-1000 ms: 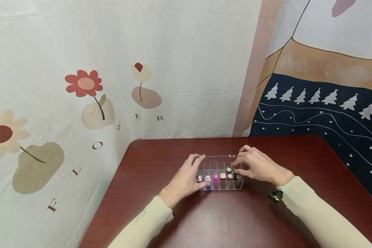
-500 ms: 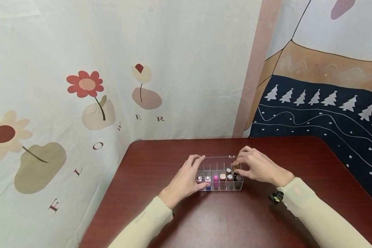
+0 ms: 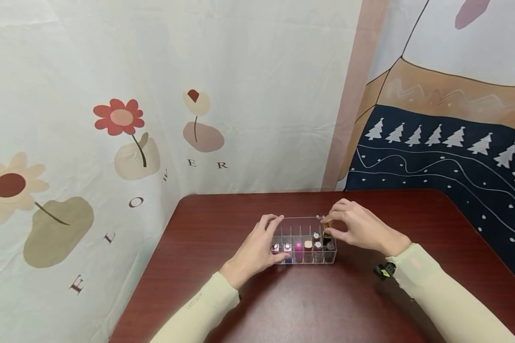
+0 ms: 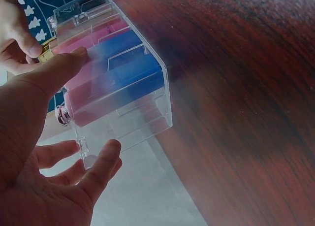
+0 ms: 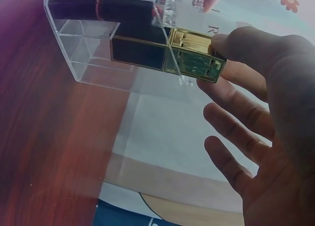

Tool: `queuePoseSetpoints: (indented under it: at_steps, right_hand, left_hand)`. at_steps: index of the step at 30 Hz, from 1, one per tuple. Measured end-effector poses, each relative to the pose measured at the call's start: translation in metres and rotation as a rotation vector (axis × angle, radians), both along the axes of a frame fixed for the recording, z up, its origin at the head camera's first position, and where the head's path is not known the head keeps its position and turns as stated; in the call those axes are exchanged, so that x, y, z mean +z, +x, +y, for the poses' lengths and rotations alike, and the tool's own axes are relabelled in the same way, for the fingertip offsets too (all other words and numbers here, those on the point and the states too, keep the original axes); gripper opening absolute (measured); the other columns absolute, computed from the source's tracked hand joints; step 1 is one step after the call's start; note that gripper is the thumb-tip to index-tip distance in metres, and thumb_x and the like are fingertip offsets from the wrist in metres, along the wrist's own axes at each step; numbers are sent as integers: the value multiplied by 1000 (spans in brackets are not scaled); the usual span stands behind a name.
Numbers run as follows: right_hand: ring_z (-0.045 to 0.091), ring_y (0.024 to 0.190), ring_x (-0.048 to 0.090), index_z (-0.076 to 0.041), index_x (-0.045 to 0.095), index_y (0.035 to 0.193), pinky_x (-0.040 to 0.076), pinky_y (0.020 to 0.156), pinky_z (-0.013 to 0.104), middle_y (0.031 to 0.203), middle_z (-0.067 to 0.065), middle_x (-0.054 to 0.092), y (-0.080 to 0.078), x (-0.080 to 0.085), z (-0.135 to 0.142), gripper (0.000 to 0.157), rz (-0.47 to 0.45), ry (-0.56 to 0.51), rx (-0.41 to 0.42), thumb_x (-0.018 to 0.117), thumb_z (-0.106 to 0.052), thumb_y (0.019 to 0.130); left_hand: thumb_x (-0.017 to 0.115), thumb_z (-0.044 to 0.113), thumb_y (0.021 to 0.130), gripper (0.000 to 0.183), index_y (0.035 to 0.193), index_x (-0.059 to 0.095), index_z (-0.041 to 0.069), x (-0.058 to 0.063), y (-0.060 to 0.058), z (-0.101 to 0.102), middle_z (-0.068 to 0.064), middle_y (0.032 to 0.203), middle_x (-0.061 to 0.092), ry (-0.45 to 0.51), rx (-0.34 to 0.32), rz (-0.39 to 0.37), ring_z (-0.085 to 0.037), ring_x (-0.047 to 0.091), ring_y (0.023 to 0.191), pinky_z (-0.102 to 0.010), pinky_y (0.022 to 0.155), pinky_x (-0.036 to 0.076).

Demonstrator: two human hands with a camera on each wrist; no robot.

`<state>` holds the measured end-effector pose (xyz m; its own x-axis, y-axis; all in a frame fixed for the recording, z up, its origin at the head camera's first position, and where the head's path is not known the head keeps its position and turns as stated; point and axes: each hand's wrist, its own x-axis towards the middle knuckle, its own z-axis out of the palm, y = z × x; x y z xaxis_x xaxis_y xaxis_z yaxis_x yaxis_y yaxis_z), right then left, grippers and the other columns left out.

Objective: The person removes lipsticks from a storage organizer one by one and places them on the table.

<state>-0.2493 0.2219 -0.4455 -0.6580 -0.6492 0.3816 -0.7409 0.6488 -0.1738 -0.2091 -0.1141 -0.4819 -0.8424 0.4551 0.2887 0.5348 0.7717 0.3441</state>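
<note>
A clear acrylic lipstick organizer (image 3: 298, 262) with divided compartments stands on the table. My left hand (image 3: 255, 245) grips its left end, thumb across the front and fingers behind the back edge. Pinched between thumb and index finger of my right hand (image 3: 358, 226) is a black-and-gold lipstick (image 5: 194, 56). Its gold end sticks out above the organizer's rim, while the black part is within a rear right compartment. The other right fingers are spread apart. Several cosmetic tubes fill the front row, among them a pink-and-blue one (image 4: 120, 83) under my left thumb and a bright pink one (image 3: 298, 247).
The dark red wooden table (image 3: 257, 305) runs up to a pale flower-printed curtain (image 3: 257, 95) at the back. On the right hangs a navy cloth (image 3: 433, 162) with white trees. More rear compartments lie left of the lipstick.
My right hand has risen slightly with the lipstick, and more of its gold and black body shows above the compartment. The left hand and the organizer stay in place.
</note>
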Motion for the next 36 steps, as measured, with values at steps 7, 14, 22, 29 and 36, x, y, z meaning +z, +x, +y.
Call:
queuePoseSetpoints:
  at_steps: [7,14,22,29,36]
  right_hand:
    - [16,112,71,-23,91,121,68,98,46,113,-7,82,2,7,1,25,-14,-20,-13,96,-21,97]
    - [10,103,73,-23,90,123,72,95,41,112,-7,81,3,16,1,27,-73,-42,-29,97,-19,97]
    - [4,95,73,-18,89,122,71,86,32,111,-7,81,0,24,6,28,-75,-122,21,97,-11,96]
    - [9,95,75,-17,89,123,70,80,29,112,-6,82,-1,30,14,30,-35,-164,14,96,-7,96]
    - [3,88,69,-16,89,123,61,70,18,110,-4,82,-1,32,25,32,14,-212,21,97,-5,94]
  left_hand:
    - [106,38,88,108,174,49,5,0,1,0,-20,164,55,-1,-3,8,-40,70,137,-50,119,64]
    - [106,37,88,108,174,48,6,-1,0,-1,-19,164,54,2,-2,1,-39,70,136,-50,118,64]
    - [106,38,88,108,174,48,8,-2,-1,-2,-18,165,53,2,-2,-6,-38,71,133,-51,117,65]
    - [105,39,89,107,174,48,7,-1,-1,-1,-19,164,54,7,-5,0,-40,70,136,-51,118,64]
    - [105,38,89,107,174,49,8,-1,0,-1,-19,164,54,2,2,-7,-40,69,138,-51,119,64]
